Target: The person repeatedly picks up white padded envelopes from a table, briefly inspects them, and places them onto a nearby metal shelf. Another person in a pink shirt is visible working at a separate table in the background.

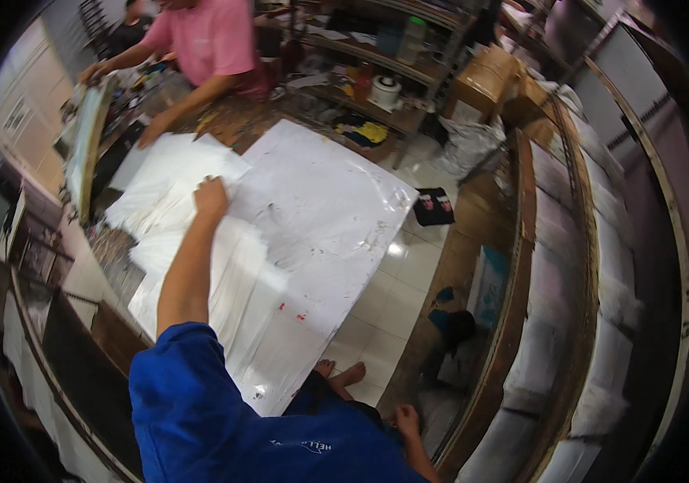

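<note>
Out at the end of my stretched arm, my left hand rests on a spread of loose white sheets. Its fingers are bent and closed; whether a sheet is pinched in them is hidden. The sheets fan out in overlapping layers over the left part of a white tabletop, which has dark smudges and a few red spots. Low beside my body, my right hand hangs near the low wooden bench. Its fingers look curled, and anything inside them is too small to make out.
A person in a pink shirt works across the table, holding an upright framed screen. Metal shelves, a cardboard box and a dark printed cloth on the floor lie beyond. Long wooden racks with white panels line the right.
</note>
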{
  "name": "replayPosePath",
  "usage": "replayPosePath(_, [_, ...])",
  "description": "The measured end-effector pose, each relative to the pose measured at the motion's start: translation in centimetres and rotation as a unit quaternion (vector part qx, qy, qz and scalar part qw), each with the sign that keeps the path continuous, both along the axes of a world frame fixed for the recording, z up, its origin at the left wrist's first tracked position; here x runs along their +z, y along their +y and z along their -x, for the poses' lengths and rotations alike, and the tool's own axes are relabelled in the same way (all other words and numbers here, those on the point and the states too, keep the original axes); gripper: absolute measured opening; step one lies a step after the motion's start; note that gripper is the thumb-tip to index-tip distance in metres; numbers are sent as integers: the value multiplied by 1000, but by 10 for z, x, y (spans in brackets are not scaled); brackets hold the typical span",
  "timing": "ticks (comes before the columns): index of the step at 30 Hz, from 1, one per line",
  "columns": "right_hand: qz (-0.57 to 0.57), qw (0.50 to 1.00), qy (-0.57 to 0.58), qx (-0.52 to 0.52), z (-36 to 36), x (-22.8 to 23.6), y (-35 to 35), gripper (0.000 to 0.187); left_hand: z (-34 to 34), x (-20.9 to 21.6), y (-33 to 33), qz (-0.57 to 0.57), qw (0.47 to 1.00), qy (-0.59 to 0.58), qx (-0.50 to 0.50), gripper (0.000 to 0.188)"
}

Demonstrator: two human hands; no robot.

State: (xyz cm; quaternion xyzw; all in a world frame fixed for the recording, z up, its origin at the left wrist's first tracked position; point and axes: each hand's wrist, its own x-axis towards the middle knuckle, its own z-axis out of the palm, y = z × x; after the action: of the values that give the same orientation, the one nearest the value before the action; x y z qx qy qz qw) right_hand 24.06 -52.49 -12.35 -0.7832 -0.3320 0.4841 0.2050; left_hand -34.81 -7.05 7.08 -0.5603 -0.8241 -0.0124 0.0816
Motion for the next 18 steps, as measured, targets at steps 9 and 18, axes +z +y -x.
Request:
replayPosePath(9, [75, 990, -113, -40, -15, 28, -73, 33, 85, -82, 44, 7, 994, 34, -104, 18])
replayPosePath(18, [-256, 963, 53, -66, 66, 100, 98, 36, -216, 10, -100, -13, 896, -164, -413, 18])
